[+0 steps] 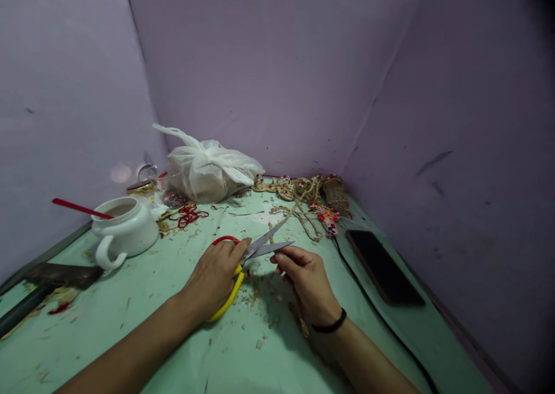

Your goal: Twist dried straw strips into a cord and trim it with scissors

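My left hand (pixel 217 275) is wrapped round the handles of a pair of scissors (pixel 264 248), one loop red and the other yellow. Their two blades are spread apart and point right, with the tips close to my right hand (pixel 307 281). The fingers of that hand are pinched on a thin braided straw cord (pixel 300 323), part of which hangs below the palm, partly in shadow. Whether the blades touch the cord cannot be made out. Small scraps (pixel 251 298) are scattered on the green tabletop (pixel 234 359) beneath the scissors.
A white pot (pixel 134 232) with a red stick (pixel 82 208) stands left, behind a dark-bladed tool (pixel 65 274). At the back are a tied plastic bag (pixel 212 171), red thread (pixel 188 215) and braided straw pieces (pixel 290 189). A phone (pixel 384 267) and black cable (pixel 373 307) lie right.
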### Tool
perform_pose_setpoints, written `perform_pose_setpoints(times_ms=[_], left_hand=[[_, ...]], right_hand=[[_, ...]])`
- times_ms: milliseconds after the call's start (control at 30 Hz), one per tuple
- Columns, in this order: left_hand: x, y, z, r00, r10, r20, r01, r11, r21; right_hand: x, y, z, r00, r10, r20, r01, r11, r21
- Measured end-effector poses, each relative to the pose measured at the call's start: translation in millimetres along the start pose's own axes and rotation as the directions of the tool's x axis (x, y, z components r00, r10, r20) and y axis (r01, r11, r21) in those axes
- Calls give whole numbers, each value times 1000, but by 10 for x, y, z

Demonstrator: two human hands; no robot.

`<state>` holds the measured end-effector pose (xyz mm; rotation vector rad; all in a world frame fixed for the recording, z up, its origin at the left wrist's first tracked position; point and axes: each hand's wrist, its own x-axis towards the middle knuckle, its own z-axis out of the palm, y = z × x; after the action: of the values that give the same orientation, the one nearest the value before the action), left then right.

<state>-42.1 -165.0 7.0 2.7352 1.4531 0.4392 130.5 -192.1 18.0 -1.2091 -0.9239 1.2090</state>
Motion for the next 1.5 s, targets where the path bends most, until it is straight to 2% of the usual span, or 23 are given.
perform_pose_setpoints(times_ms=[100,200,433,733,967,1233,1500], left_hand=[[0,-12,-10,995,18,-100,-9,996,92],[0,-15,-16,987,28,-157,-8,992,126],[8,4,-2,994,37,-98,-27,994,102],[11,-2,-27,991,66,-119,-56,994,91],[9,-29,1,985,117,-130,-108,992,70],[1,-69,-14,989,123,-86,-112,986,122],[20,-86,-31,983,170,-66,-163,983,89]], right_hand=[[24,9,-27,998,-28,-59,26,999,-34],[28,3,-39,999,-22,-30,22,1000,10],[1,-37,-26,994,-10,106,1,997,79],[-7,-76,-40,986,29,163,-41,997,71],[3,-89,-46,981,111,160,-125,989,80],[5,-96,-54,963,153,221,-191,969,159],[35,-96,-85,932,231,280,-289,939,187]])
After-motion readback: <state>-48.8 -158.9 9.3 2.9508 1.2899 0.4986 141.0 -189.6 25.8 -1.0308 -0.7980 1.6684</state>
